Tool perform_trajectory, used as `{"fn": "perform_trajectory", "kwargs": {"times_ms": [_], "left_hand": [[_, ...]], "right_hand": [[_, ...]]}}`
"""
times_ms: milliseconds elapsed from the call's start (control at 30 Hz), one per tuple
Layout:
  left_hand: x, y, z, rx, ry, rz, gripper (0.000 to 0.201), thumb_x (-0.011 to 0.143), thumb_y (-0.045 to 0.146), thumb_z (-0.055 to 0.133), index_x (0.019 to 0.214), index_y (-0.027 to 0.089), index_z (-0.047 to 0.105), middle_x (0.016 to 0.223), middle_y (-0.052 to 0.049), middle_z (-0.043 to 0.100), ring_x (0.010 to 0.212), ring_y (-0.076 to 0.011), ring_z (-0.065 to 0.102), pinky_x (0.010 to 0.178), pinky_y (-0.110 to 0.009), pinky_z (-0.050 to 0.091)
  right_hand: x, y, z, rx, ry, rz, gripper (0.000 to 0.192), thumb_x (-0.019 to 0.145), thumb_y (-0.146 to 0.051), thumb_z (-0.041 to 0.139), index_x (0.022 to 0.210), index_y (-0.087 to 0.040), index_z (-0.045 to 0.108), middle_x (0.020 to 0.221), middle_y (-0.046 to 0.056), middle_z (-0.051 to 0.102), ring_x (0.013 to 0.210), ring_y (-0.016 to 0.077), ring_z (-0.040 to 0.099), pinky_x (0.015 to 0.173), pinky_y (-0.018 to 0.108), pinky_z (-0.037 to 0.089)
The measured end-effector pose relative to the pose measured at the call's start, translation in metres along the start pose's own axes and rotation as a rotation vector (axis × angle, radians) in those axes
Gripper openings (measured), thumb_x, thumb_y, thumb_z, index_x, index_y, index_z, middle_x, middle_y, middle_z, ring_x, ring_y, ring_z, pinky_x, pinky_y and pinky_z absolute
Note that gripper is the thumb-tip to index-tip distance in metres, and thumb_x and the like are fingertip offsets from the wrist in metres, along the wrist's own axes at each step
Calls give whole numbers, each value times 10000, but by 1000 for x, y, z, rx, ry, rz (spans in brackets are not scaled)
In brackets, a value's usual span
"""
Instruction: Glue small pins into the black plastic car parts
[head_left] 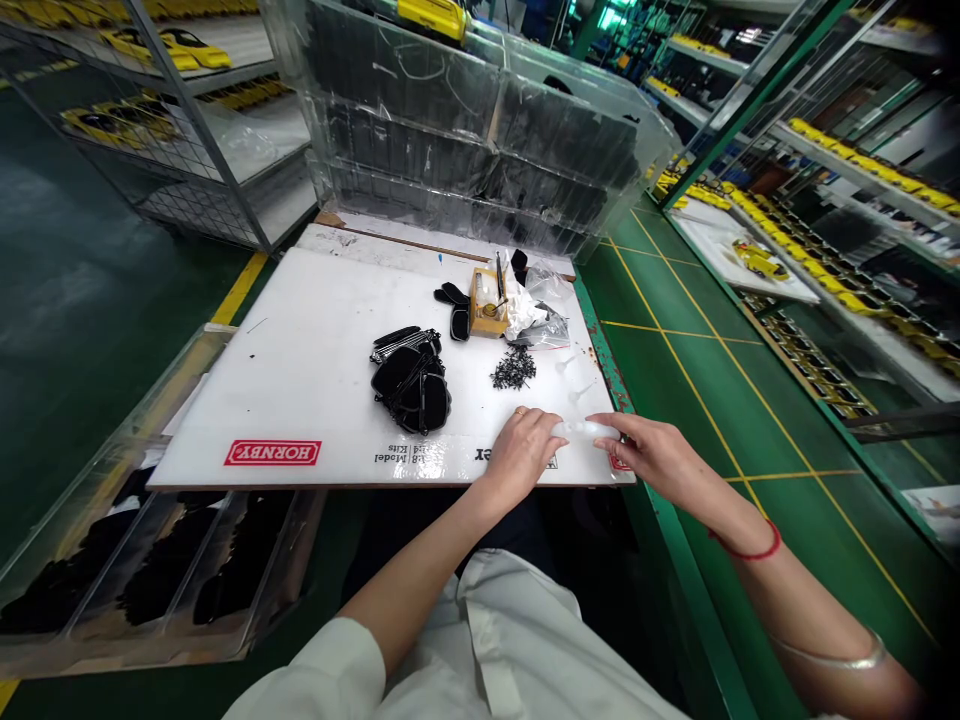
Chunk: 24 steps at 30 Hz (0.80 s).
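My left hand [523, 440] is closed, its fingertips pinching one end of a small whitish plastic piece [571, 428] near the board's front right edge. From the other side, my right hand [652, 445] grips a white, bottle-like piece [604, 431] between thumb and fingers. The two white pieces lie in line; I cannot tell whether they are joined. Just beyond my hands are small clear plastic nozzle-like bits [580, 391] and a heap of tiny black parts [514, 368]. Left of these sits a pile of black framed parts [411, 380].
The white board [300, 340] carries a small yellowish box [487, 302], crumpled white paper [523, 308] and a clear plastic bag [553, 325]. Large clear bins [480, 130] stand behind. A divided tray of black parts [161, 640] is low at left. Racks [877, 270] hold yellow car bodies.
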<state>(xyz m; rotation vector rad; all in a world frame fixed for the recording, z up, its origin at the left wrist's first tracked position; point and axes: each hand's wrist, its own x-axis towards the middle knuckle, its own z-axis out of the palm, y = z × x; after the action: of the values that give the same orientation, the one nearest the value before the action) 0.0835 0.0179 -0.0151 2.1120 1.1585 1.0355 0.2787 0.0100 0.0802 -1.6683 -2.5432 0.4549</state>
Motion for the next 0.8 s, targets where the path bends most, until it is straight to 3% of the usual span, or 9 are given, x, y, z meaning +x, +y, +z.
{"fn": "perform_trajectory", "kwargs": {"times_ms": [600, 800], "left_hand": [[0, -1, 0, -15, 13, 5, 224, 878, 313, 533, 1047, 176, 583, 949, -67, 628, 918, -220, 548, 875, -378, 464], [-1, -1, 0, -14, 15, 7, 212, 874, 303, 542, 1034, 172, 587, 942, -63, 627, 909, -217, 544, 873, -370, 464]], "right_hand": [[3, 1, -3, -25, 25, -67, 338, 914, -418, 437, 1148, -225, 585, 881, 53, 691, 680, 178, 636, 669, 292, 509], [4, 2, -2, 0, 11, -80, 332, 918, -405, 427, 1156, -229, 578, 1018, 71, 686, 806, 201, 657, 689, 296, 519]]}}
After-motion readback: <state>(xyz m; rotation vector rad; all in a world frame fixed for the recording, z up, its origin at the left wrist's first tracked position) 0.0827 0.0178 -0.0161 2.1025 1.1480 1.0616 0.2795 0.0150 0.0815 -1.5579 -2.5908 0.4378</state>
